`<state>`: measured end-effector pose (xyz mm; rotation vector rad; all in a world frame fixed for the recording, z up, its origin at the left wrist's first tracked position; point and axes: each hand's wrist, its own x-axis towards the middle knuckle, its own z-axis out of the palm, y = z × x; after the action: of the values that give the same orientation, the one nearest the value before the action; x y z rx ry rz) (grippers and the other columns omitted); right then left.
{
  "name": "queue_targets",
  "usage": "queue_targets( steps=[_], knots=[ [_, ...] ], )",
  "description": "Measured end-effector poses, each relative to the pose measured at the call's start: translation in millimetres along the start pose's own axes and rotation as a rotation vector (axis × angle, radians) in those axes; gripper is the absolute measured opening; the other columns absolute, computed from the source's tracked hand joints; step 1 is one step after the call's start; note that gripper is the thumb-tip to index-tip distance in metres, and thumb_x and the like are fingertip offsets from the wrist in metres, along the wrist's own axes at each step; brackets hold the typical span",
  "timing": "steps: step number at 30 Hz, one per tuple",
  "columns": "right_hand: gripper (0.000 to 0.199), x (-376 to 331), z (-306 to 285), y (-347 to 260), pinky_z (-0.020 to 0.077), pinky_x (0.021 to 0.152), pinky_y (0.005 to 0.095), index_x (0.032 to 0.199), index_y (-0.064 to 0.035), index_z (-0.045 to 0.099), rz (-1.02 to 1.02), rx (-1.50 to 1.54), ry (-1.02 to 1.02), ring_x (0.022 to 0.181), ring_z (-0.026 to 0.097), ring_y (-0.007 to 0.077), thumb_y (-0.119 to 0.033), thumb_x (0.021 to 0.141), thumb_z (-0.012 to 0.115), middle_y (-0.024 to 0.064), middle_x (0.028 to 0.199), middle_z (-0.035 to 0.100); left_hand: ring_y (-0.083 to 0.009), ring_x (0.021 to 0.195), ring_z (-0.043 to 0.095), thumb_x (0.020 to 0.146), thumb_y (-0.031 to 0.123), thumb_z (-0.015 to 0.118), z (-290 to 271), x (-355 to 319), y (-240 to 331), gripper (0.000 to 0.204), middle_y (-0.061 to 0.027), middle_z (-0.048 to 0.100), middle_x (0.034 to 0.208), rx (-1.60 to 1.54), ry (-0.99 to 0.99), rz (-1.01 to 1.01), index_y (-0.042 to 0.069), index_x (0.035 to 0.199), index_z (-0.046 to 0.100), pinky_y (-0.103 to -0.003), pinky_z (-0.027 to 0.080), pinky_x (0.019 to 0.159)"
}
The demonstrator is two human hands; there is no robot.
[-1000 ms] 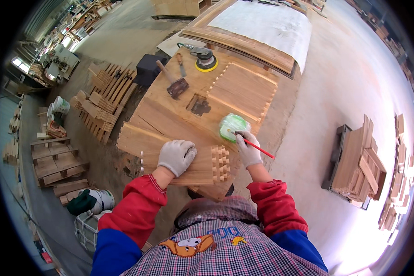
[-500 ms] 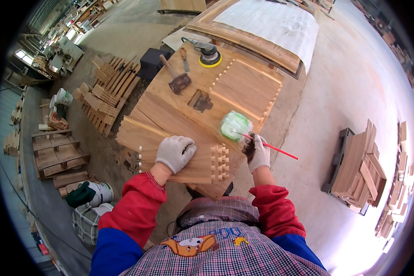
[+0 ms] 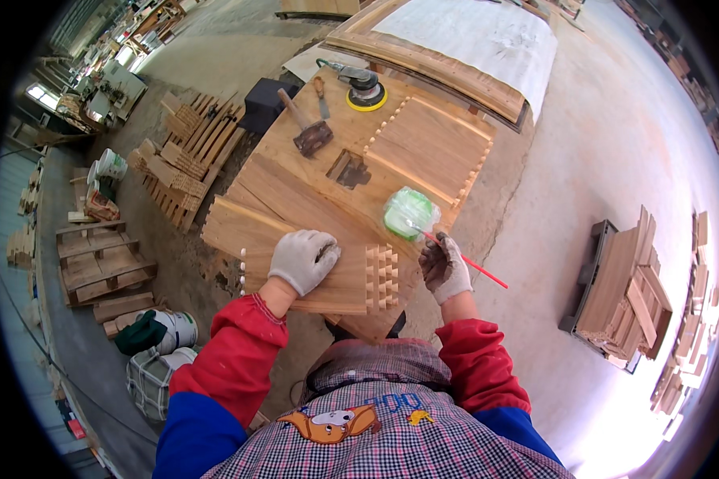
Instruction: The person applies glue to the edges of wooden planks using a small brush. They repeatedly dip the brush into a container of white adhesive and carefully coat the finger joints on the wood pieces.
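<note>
Wood shop, big wooden desk (image 3: 295, 172) full of boards.

Left hand (image 3: 303, 259) lies flat, fingers spread wide, on a board with finger-like cut ends (image 3: 379, 278) at the near desk edge. Right hand (image 3: 445, 267) has its fingers closed around a thin red brush (image 3: 475, 267); a second ago the brush pointed more upright, now its tip dips toward the green-and-white tub (image 3: 409, 212). What is in the tub is hard to see.
</note>
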<state>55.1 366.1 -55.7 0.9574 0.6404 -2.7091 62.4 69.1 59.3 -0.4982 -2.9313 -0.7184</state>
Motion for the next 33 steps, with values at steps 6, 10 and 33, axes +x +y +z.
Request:
queue_targets(
  steps=[6,10,33],
  knots=[
    [0.017,-32.5,4.3,-17.7,0.058,0.066,0.037,0.114,-0.0101,0.063,0.068,0.027,-0.168,0.074,0.067,0.0224,-0.021,0.101,0.06,0.0072,0.086,0.069,-0.0348,0.088,0.066,0.089,0.028,0.065,-1.2,-0.1,0.6,0.021,-0.0114,0.071,0.09,0.002,-0.013,-0.008,0.009,0.09,0.07,-0.047,0.05,0.078],
    [0.018,-63.6,14.0,-15.9,0.058,0.068,0.0374,0.116,-0.0079,0.06,-0.017,-0.263,-0.179,0.076,0.067,0.021,-0.02,0.102,0.058,0.0078,0.091,0.068,-0.0346,0.089,0.067,0.089,0.029,0.064,-1.8,0.6,1.3,0.021,-0.0115,0.072,0.09,0.005,-0.018,-0.011,0.009,0.091,0.071,-0.046,0.051,0.079],
    [0.018,-73.7,17.3,21.7,0.0566,0.065,0.0298,0.107,-0.0009,0.064,-0.335,-0.589,-0.18,0.072,0.063,0.0139,-0.017,0.103,0.057,0.0061,0.087,0.065,-0.0345,0.09,0.066,0.09,0.03,0.063,0.4,-0.2,-0.5,0.023,-0.0116,0.072,0.092,0.011,-0.031,-0.015,0.009,0.091,0.071,-0.046,0.05,0.08]
  ],
)
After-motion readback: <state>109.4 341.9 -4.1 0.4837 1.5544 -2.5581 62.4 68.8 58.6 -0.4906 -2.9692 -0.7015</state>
